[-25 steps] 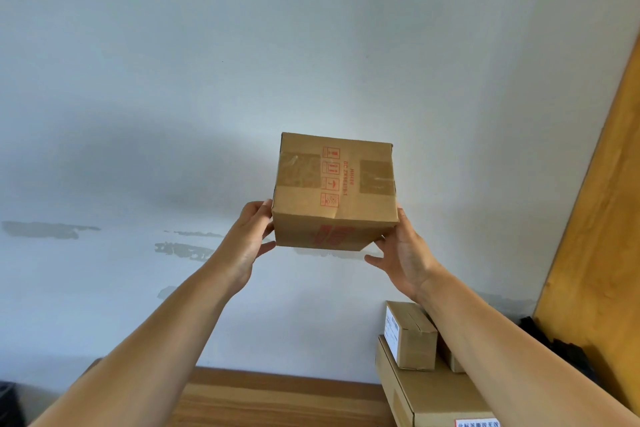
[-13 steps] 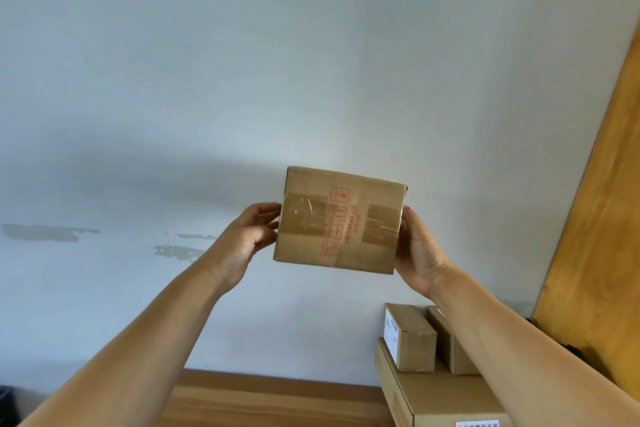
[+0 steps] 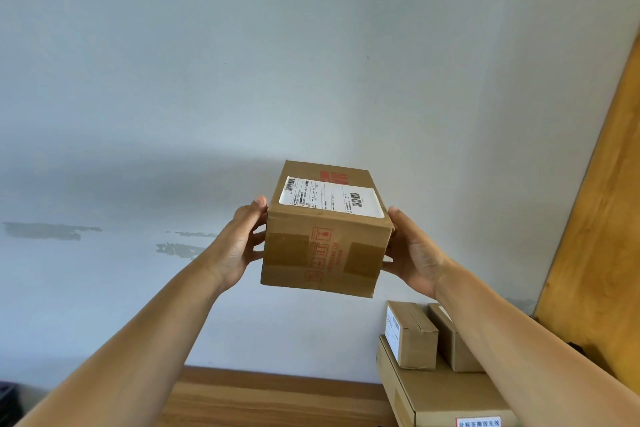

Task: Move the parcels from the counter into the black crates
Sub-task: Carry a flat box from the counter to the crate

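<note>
The parcel (image 3: 323, 236), a taped brown carton with a white shipping label on its upper face and red handling marks on the near side, is held up in the air in front of the pale wall (image 3: 242, 80), well above the bench (image 3: 270, 399). The left hand (image 3: 239, 246) presses the parcel's left end with its fingers spread against the cardboard, and the right hand (image 3: 414, 253) grips the right end, thumb at the top edge; together they clamp it between them.

Below and right of the parcel, 2 small cartons (image 3: 412, 336) stand on 1 large flat carton (image 3: 446, 395) on the bench. Right of the parcel a wooden panel (image 3: 595, 236) leans upward.

No black crate is clearly in view, so the parcel seems to be mid-carry. To do this step well, I would keep even pressure on both ends, keep the label face upward, and lower it level into a crate rather than dropping it.
</note>
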Available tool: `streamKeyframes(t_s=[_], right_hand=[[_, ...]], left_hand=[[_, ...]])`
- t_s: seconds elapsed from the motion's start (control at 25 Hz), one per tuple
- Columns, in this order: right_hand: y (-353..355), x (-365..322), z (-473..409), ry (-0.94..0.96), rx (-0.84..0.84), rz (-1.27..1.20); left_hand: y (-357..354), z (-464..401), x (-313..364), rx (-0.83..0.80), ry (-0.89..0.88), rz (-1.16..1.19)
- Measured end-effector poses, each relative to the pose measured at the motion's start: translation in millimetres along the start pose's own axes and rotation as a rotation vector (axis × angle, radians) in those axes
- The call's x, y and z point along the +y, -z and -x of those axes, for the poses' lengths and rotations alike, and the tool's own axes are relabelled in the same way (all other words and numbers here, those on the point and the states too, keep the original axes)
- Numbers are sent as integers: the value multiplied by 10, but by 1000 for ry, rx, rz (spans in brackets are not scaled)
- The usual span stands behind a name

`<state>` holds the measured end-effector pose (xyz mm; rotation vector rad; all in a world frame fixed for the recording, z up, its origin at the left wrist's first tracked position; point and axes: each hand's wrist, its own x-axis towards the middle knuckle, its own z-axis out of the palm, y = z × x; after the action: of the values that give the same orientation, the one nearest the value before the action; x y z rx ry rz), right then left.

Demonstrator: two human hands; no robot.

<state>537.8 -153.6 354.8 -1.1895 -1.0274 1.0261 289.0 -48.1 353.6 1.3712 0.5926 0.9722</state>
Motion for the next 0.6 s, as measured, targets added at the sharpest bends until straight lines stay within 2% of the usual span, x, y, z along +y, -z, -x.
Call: streamKeyframes(t_s=[0.16, 0.32, 0.6], right_hand=[[4, 49, -9, -18, 0, -61], [0, 40, 11, 55, 68, -108], [-56, 2, -8, 86, 197, 123]], left_hand=[[7, 10, 15, -47, 7, 15], [62, -10, 3, -171, 17, -120], [-24, 23, -74, -222, 91, -228]])
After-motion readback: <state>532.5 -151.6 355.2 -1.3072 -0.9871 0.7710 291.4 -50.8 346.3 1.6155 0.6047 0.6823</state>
